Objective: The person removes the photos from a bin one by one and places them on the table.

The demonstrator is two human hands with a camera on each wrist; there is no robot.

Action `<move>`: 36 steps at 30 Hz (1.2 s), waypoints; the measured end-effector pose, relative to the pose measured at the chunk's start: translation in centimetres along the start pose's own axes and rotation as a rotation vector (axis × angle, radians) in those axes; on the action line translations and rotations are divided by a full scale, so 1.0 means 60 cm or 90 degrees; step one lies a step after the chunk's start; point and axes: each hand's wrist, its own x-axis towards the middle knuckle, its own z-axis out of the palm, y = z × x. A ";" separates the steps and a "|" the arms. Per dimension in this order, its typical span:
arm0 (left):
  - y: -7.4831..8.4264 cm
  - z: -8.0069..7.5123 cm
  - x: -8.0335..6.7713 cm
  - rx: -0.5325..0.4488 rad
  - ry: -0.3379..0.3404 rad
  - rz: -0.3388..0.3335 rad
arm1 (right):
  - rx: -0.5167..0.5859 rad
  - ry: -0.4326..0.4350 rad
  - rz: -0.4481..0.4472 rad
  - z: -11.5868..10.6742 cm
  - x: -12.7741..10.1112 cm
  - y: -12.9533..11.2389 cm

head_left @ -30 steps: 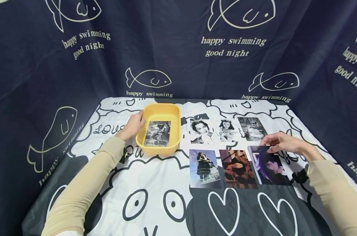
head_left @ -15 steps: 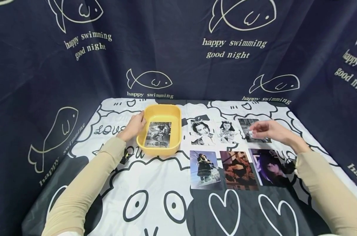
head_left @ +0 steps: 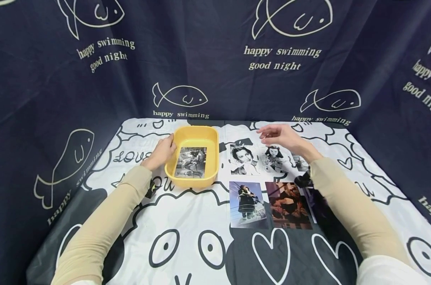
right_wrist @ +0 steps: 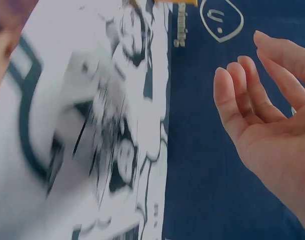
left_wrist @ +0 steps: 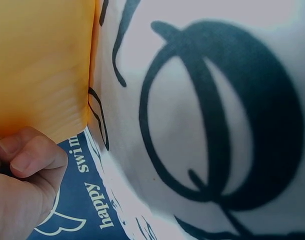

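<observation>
My left hand (head_left: 160, 153) grips the left rim of a yellow plastic bin (head_left: 192, 183); its curled fingers also show against the yellow wall (left_wrist: 42, 75) in the left wrist view. A black-and-white photo (head_left: 190, 163) lies inside that bin. Over the back row of photos hovers my right hand (head_left: 281, 136), fingers loosely bent, holding nothing. Below it are a portrait photo (head_left: 243, 160) and a photo of a person in a dress (head_left: 272, 158). The third back-row photo (head_left: 299, 162) is partly covered by my right wrist.
In the front row lie a ship-bow photo (head_left: 247, 206), a reddish-brown photo (head_left: 288, 206) and a purple photo (head_left: 308, 198), mostly hidden by my right sleeve. A patterned cloth (head_left: 187, 221) covers the table. Dark blue fish-print curtains (head_left: 222, 71) stand behind and beside it.
My right hand has gone from the purple photo, which it touched at the near edge, up and leftward over the back row. The left hand and bin stay put.
</observation>
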 end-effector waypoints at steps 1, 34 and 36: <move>0.000 0.000 0.000 -0.002 0.000 -0.001 | 0.003 0.001 -0.004 0.006 0.009 -0.003; -0.004 -0.002 0.001 -0.012 0.002 0.004 | -0.128 -0.217 -0.032 0.241 0.250 -0.100; -0.003 -0.002 0.003 -0.009 0.001 0.003 | -0.137 -0.224 -0.020 0.244 0.253 -0.100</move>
